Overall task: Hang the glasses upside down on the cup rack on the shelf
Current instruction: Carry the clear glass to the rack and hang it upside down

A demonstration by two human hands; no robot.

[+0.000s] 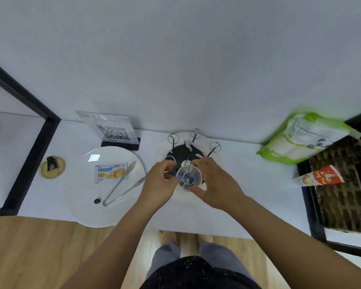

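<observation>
Both hands close around one clear glass (188, 178) in the head view, the left hand (162, 180) pinching its left side with the fingertips, the right hand (214, 183) cupping its right side. It sits upside down, base toward the camera, over a near prong of the cup rack (191, 150), whose thin wire shows through the bottom. Its axis runs along that prong, so the coming move looks like a straight release. Three ringed prongs behind stand bare.

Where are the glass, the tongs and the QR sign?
glass (188, 177), head view, on its round base facing up.
tongs (121, 184), head view, midway along one metal arm.
QR sign (114, 132), head view, on the printed code.
</observation>
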